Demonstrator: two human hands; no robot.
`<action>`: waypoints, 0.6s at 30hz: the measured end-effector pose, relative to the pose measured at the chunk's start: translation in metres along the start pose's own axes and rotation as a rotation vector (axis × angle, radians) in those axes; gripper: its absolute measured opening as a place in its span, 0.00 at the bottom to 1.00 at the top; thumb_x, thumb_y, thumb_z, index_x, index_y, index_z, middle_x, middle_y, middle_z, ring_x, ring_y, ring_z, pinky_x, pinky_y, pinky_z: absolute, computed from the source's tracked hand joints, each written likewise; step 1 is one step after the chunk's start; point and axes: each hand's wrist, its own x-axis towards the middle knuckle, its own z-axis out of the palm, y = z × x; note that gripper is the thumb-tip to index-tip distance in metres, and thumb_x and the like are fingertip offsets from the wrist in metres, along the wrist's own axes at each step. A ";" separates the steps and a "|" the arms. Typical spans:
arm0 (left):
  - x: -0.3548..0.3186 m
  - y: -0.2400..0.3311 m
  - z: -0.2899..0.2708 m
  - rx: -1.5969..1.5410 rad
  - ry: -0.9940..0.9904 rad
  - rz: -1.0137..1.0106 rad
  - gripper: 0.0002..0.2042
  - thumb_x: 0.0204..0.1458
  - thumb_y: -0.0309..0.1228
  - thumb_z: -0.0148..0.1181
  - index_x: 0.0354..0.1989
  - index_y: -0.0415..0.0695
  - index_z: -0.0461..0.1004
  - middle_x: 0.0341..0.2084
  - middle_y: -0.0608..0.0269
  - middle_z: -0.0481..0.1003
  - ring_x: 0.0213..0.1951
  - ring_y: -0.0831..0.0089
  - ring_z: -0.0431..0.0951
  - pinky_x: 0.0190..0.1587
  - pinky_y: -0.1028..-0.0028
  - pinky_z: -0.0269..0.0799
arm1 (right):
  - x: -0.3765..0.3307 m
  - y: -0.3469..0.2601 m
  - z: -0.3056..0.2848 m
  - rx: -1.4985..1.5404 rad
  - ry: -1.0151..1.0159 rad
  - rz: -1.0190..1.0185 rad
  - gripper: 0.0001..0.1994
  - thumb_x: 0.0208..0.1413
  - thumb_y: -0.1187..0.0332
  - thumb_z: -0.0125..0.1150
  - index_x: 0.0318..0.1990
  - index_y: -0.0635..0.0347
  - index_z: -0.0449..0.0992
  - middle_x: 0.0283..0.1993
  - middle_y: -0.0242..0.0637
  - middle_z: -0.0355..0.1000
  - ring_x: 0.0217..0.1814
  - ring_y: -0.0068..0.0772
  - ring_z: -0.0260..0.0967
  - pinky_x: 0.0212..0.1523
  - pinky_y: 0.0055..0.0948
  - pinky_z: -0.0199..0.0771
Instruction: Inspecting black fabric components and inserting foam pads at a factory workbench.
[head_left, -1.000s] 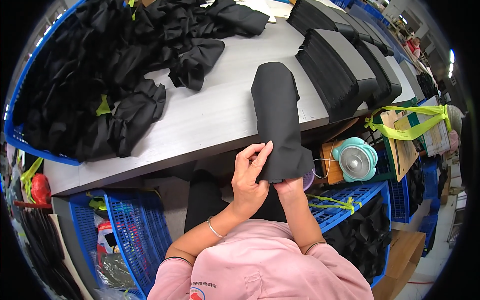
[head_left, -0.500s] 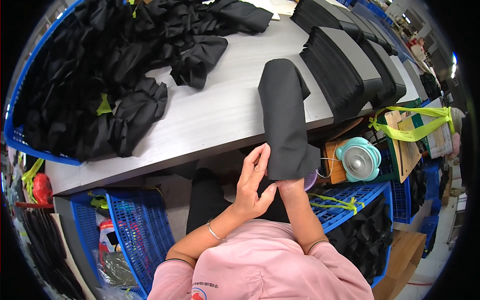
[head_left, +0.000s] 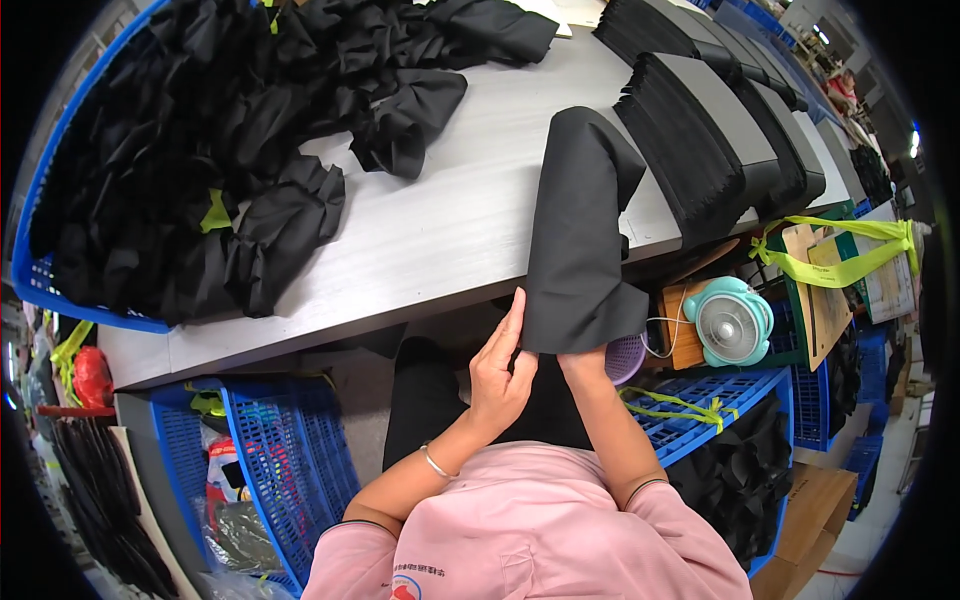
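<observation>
Pale bench (head_left: 470,170): crumpled black fabric heap (head_left: 190,140) at left end, presumably remaining; flat black stacks (head_left: 712,115) toward right end, presumably done. Black fabric sleeve (head_left: 580,230), unfolded, spans front edge. Left hand (head_left: 500,378): fingers nearly straight, gripping nothing, beside sleeve. Right hand (head_left: 584,364): fingers hidden by sleeve; cannot tell grip.

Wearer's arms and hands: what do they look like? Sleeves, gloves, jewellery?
Short pink sleeves with narrow dark trim. Left hand ungloved, silver bangle at that wrist. Right forearm bare, no jewellery visible; right hand mostly hidden.
</observation>
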 end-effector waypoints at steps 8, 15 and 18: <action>-0.002 -0.022 -0.008 -0.076 0.235 -0.221 0.23 0.61 0.17 0.44 0.66 0.39 0.65 0.37 0.59 0.80 0.31 0.81 0.75 0.37 0.79 0.74 | 0.004 -0.059 0.015 -0.109 -0.339 0.293 0.20 0.57 0.79 0.60 0.58 0.65 0.70 0.57 0.38 0.70 0.61 0.29 0.65 0.63 0.29 0.64; -0.007 -0.047 0.010 -0.403 0.238 -0.417 0.20 0.63 0.20 0.42 0.63 0.36 0.68 0.39 0.63 0.79 0.32 0.82 0.75 0.37 0.79 0.75 | 0.002 -0.033 0.007 -1.277 -0.352 -0.497 0.22 0.44 0.79 0.63 0.51 0.67 0.74 0.49 0.48 0.73 0.52 0.49 0.70 0.57 0.42 0.69; -0.006 -0.057 0.011 -0.382 0.242 -0.403 0.19 0.61 0.20 0.44 0.59 0.34 0.71 0.38 0.63 0.79 0.33 0.82 0.75 0.38 0.79 0.73 | -0.003 -0.038 0.033 -1.345 -0.267 -0.487 0.20 0.45 0.73 0.60 0.49 0.67 0.74 0.51 0.54 0.69 0.57 0.59 0.65 0.62 0.52 0.60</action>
